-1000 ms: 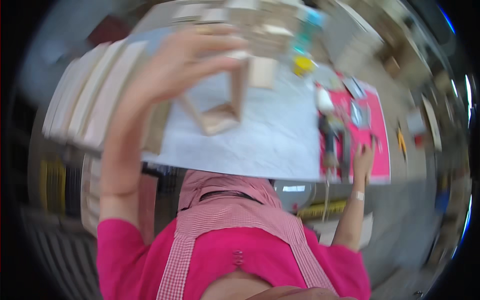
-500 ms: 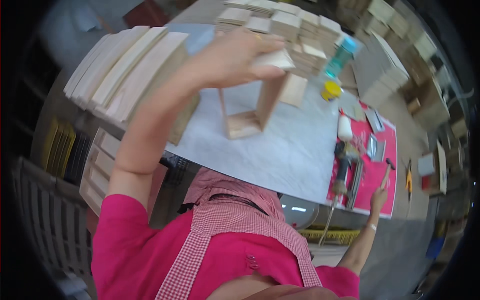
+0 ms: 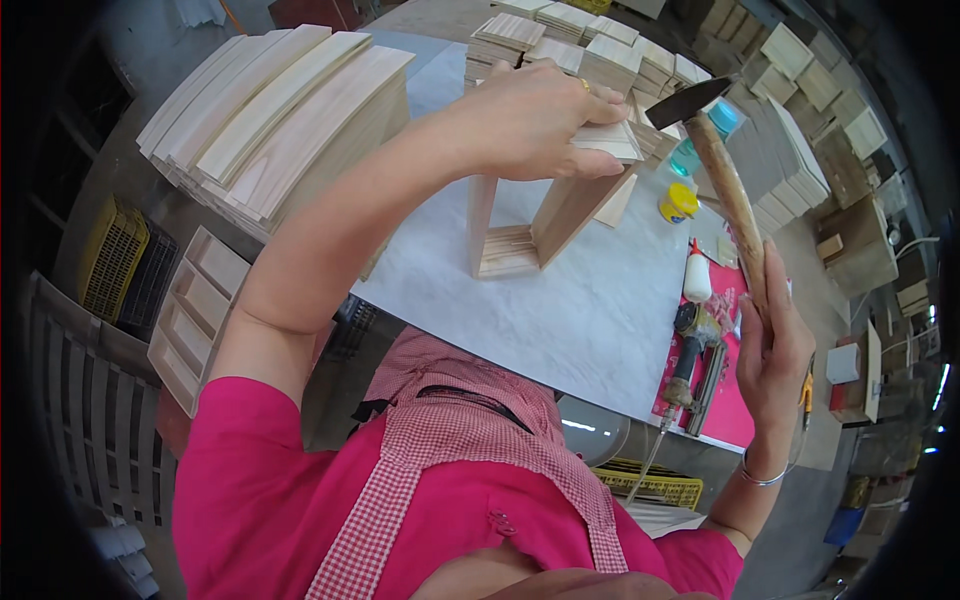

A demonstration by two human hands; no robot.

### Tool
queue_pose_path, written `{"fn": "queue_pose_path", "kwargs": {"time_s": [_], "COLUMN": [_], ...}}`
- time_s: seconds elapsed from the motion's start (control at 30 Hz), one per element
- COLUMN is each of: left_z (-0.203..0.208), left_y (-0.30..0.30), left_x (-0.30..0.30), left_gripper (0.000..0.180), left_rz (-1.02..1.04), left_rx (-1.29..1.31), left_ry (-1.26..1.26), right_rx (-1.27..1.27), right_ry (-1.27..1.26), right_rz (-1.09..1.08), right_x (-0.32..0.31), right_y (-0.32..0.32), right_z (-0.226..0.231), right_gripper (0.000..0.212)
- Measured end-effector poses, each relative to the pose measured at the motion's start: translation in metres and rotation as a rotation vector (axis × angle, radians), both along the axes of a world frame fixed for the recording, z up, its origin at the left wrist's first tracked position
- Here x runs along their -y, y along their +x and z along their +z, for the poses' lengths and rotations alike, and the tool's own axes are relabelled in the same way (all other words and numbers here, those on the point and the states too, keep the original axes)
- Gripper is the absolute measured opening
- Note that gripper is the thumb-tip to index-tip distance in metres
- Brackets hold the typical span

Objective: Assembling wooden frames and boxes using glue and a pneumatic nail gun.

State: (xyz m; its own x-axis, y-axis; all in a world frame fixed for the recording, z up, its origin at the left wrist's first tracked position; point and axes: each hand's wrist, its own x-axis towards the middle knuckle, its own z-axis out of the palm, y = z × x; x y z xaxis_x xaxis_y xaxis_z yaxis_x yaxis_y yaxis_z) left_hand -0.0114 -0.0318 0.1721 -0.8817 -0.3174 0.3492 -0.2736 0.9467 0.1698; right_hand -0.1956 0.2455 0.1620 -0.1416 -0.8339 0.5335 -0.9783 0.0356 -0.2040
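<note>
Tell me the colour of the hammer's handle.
The hammer's handle is light brown with darker patches; it shows best in the head camera's view.

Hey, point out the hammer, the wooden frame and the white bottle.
Hammer (image 3: 732, 190): head view, on its wooden handle.
Wooden frame (image 3: 572, 213): head view, on its right side panel.
White bottle (image 3: 697, 279): head view, on its body.

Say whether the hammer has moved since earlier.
Yes: in view, the hammer has gone up and left from the pink sheet, toward the teal bottle.
</note>
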Motion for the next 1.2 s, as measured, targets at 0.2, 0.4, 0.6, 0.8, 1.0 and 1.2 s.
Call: {"fn": "queue_pose_path", "kwargs": {"time_s": [0.2,0.4,0.6,0.8,1.0,1.2], "left_z": [-0.006,-0.001,0.0,0.008,-0.07,-0.144], "left_y": [-0.002,0.001,0.01,0.066,0.102,0.106], "left_x": [0.004,0.007,0.026,0.065,0.061,0.027], "left_gripper": [0.057,0.059,0.063,0.077,0.092,0.091], "left_rz": [0.008,-0.035,-0.07,-0.269,-0.258,-0.077], "left_rx": [-0.063,-0.04,-0.041,-0.093,-0.498,-0.677], "left_ry": [-0.013,-0.001,0.073,0.42,1.009,1.193], "right_rx": [0.005,-0.007,0.224,0.221,0.183,0.56], "right_ry": [0.12,0.0,-0.033,-0.416,-0.344,0.152], "right_rz": [-0.036,-0.002,-0.152,-0.358,-0.893,-1.197], "right_x": [0.002,0.002,-0.007,-0.091,-0.259,-0.356], "right_y": [0.007,0.01,0.0,-0.107,-0.264,-0.311], "right_z": [0.007,0.003,-0.013,-0.127,-0.285,-0.333], "right_gripper": [0.055,0.054,0.051,0.032,0.045,0.052]}}
